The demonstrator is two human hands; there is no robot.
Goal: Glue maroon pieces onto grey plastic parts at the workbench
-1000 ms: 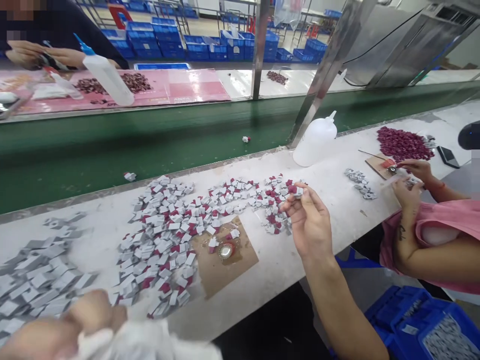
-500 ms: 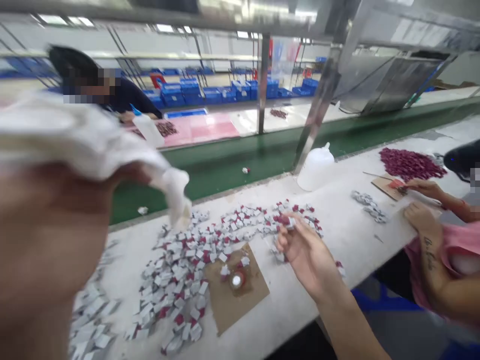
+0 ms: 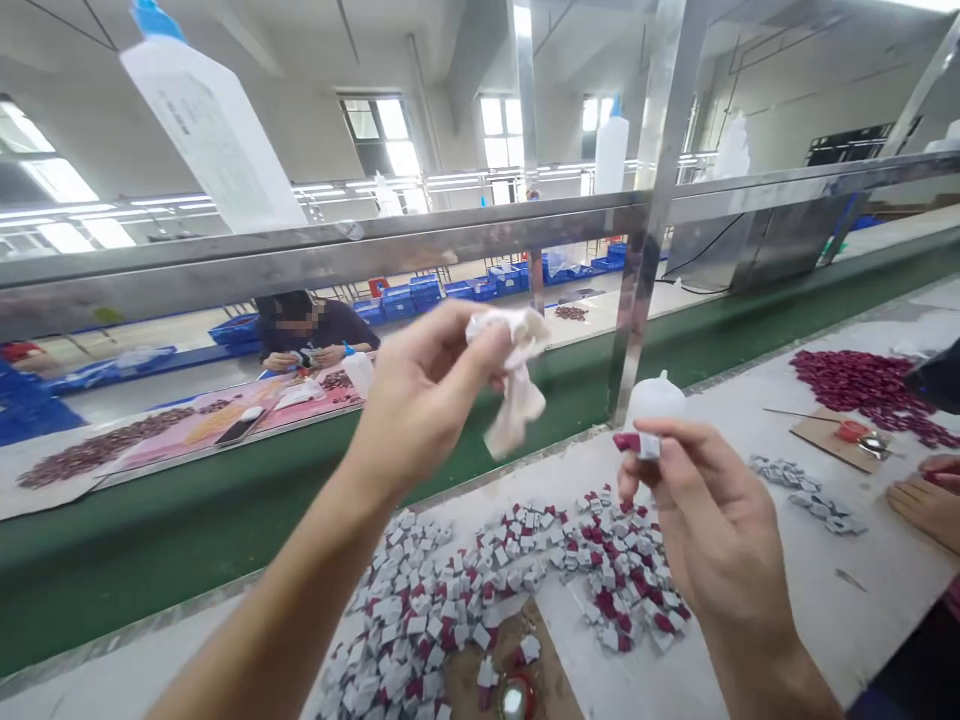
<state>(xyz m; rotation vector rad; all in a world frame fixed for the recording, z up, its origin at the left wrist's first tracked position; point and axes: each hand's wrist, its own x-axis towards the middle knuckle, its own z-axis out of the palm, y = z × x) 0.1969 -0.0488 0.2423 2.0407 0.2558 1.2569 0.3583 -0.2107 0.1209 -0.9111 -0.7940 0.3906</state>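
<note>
My left hand (image 3: 424, 395) is raised over the green belt, closed round a crumpled white cloth (image 3: 517, 345) whose loose end hangs down. Between the thumb and forefinger of my right hand (image 3: 716, 510) is a small grey-and-maroon piece (image 3: 637, 444), its maroon end pointing left. Under both hands, many similar pieces (image 3: 420, 620) lie heaped on the white table. A brown board (image 3: 555, 680) near the bottom edge carries a few pieces and a small round container (image 3: 514, 697) with a shiny top.
A white squeeze bottle (image 3: 656, 398) stands behind my right hand. The green belt (image 3: 187, 555) runs beyond the table, below a metal rail (image 3: 450, 250) with bottles on it. One co-worker (image 3: 315, 330) sits across; another's hand (image 3: 930, 510) is at right, near a maroon pile (image 3: 870, 390).
My left hand, with the cloth, has moved from close to the camera to farther forward and right. The view has tilted up. My right hand still holds the piece.
</note>
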